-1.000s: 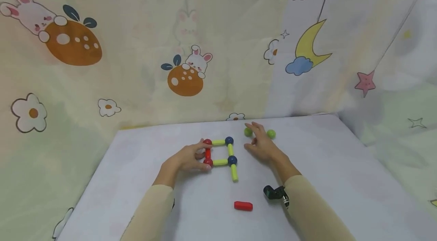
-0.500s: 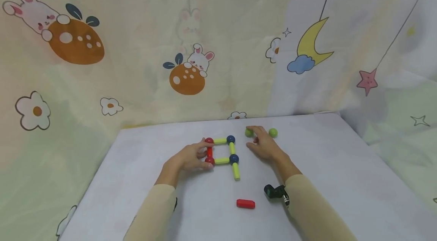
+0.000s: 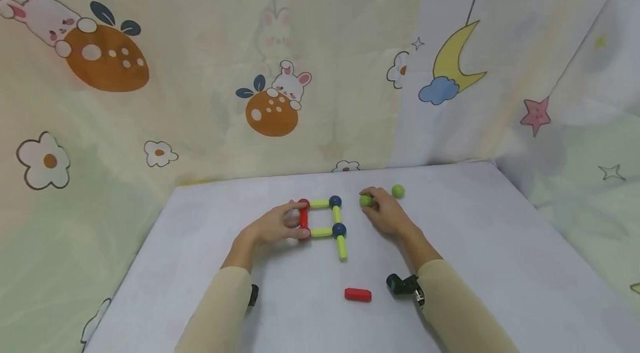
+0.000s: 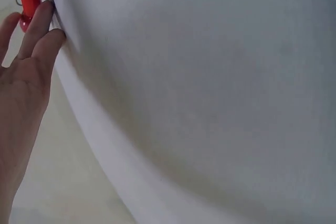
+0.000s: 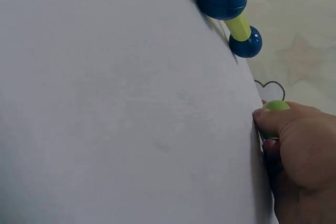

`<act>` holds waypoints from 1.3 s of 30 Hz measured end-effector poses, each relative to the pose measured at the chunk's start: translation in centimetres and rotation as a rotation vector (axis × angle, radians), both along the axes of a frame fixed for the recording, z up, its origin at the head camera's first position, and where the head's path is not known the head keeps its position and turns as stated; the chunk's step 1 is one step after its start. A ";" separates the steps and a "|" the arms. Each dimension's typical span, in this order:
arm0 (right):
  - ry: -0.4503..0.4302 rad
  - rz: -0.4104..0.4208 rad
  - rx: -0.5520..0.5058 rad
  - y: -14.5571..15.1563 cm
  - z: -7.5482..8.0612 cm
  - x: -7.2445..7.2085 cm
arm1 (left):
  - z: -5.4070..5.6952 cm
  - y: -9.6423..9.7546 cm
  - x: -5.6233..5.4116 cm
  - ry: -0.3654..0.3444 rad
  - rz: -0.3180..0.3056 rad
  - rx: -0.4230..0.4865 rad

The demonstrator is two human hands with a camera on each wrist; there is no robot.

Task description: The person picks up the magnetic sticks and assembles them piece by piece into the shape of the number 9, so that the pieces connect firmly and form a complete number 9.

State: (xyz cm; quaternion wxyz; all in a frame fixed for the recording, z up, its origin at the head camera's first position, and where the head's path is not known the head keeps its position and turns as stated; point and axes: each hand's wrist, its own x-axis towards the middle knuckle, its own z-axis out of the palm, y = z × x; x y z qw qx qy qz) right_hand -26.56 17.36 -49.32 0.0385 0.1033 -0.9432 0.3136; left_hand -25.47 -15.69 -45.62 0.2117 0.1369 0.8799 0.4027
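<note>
A square of toy building rods and balls (image 3: 322,232) lies on the white table, with yellow-green rods, a red rod (image 3: 303,218) and red and blue balls at its corners. One more yellow-green rod (image 3: 342,248) sticks out from the near blue ball (image 3: 339,229). My left hand (image 3: 272,225) grips the square's red side, index finger at the far red ball and thumb at the near one. To the right, my right hand (image 3: 390,214) pinches a green ball (image 3: 366,200) between thumb and fingers. In the right wrist view the thumb partly covers that green ball (image 5: 276,105).
Another green ball (image 3: 398,191) sits behind the right hand. A loose red rod (image 3: 358,294) lies near the front of the table (image 3: 300,314). A printed cloth (image 3: 200,92) hangs behind the table's far edge.
My right fingers have closed around the nearer green ball and drawn it slightly toward me. The left hand stays on the square, and the view has shifted a little.
</note>
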 end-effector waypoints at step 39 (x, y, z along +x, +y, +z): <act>-0.139 0.127 -0.098 0.7 0.9 8.3 | 1.8 8.6 2.3 0.471 -0.426 -0.351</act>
